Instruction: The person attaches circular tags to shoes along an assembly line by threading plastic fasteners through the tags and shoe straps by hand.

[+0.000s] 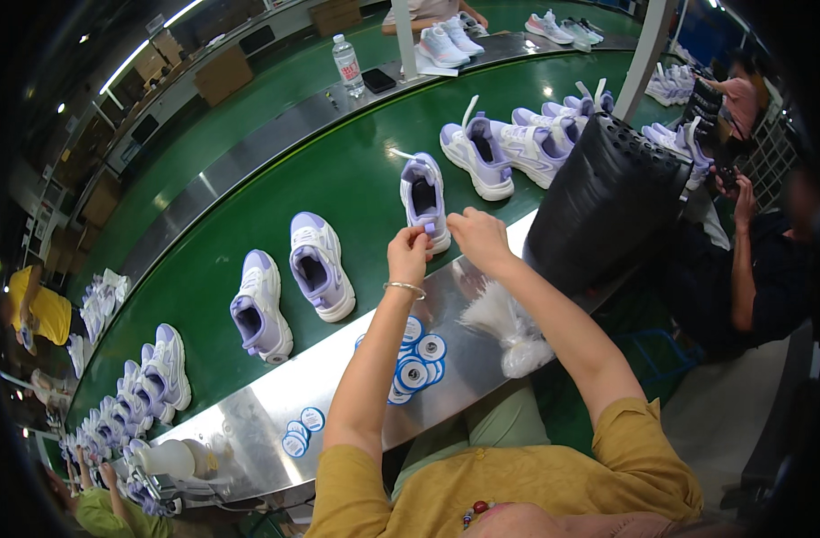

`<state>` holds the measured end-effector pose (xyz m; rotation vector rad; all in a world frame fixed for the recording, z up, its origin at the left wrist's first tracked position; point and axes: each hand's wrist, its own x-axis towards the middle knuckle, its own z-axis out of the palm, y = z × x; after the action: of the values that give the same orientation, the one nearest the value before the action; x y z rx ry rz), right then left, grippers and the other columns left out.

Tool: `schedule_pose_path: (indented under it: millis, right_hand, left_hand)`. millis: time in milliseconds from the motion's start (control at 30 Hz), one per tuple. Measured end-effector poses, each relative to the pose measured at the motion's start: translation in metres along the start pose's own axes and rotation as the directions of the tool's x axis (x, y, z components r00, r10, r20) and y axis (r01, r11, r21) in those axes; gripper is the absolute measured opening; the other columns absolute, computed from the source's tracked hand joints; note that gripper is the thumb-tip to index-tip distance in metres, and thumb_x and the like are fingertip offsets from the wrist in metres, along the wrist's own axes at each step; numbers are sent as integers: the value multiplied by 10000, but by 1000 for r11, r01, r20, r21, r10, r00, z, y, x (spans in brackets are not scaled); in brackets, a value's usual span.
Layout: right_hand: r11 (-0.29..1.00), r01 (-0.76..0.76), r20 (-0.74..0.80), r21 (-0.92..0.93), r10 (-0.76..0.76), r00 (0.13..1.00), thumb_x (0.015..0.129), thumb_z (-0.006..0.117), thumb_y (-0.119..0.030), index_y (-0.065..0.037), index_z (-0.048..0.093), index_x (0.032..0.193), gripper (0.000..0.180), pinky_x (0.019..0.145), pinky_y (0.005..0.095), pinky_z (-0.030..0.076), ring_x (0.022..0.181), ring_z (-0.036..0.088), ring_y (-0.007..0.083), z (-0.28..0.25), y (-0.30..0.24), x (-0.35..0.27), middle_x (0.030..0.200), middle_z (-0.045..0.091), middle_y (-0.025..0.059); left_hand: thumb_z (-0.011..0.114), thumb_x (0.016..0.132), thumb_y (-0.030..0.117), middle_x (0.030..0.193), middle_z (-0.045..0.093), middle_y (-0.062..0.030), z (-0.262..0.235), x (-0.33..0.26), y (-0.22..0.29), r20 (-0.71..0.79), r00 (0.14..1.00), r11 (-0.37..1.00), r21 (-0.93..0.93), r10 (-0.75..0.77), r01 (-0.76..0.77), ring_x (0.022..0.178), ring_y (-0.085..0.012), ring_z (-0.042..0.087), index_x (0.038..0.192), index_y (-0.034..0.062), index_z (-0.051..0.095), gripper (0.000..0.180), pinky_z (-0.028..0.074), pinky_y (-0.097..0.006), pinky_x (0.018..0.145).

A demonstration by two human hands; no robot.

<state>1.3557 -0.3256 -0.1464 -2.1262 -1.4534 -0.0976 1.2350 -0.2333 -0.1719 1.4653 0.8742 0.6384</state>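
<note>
A white and lilac sneaker (425,190) stands on the green belt with its heel towards me. My left hand (410,255) is closed at the heel, fingers pinching its lilac pull tab. Just right of the heel, my right hand (480,237) is closed in a pinch; anything between its fingertips is too small to make out. Below my hands, round blue and white tags (415,369) lie in a loose pile on the metal ledge (347,408). Beside them is a bundle of thin white plastic strands (507,328).
Two more sneakers (317,267) stand left on the belt (222,229), with a row (163,377) beyond. Others (482,152) are at right, by a black perforated cylinder (598,197). A bottle (347,65) and phone (379,81) are across the belt. A person (742,242) sits right.
</note>
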Motion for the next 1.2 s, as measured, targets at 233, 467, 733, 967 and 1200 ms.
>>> schedule_pose_path:
  millis: [233,467,733,967,1200]
  right_hand:
    - [996,-17,23,89,15,1000,821,524,-185,-131,608,815,100,604,426,467,703,602,302,9,-9,3,734,575,108]
    - [998,-64,18,15,64,998,807,514,-153,-114,602,796,97,586,429,470,697,605,308,4,6,-2,739,582,110]
    - [999,10,5,48,-10,1000,825,520,-191,-110,603,815,117,587,439,467,687,594,322,19,-6,8,732,574,101]
    - [832,-139,118,538,89,989,844,497,-131,-49,587,910,138,571,339,449,644,596,227,18,15,12,738,610,100]
    - [714,-95,47,693,87,995,805,522,-68,3,555,915,135,548,313,435,574,559,209,-6,4,19,656,569,131]
  left_hand:
    - [573,857,101,793,618,-39,3,0,5,-73,997,999,-39,11,-14,674,-100,587,937,-8,613,141,489,-211,547]
    - [590,851,106,758,618,-32,0,1,1,-88,995,992,-126,-36,25,632,-84,569,904,-2,627,126,476,-201,519]
    - [601,843,108,761,617,-29,5,0,2,-103,995,993,-114,-8,-4,645,-87,574,891,8,624,114,471,-198,513]
    - [628,819,117,749,609,-17,-7,4,5,-196,980,981,-180,33,-69,634,-72,558,851,30,619,94,438,-182,494]
    - [571,857,84,735,601,-14,6,3,20,-112,933,939,-6,341,-344,651,-60,545,862,21,608,73,424,-189,534]
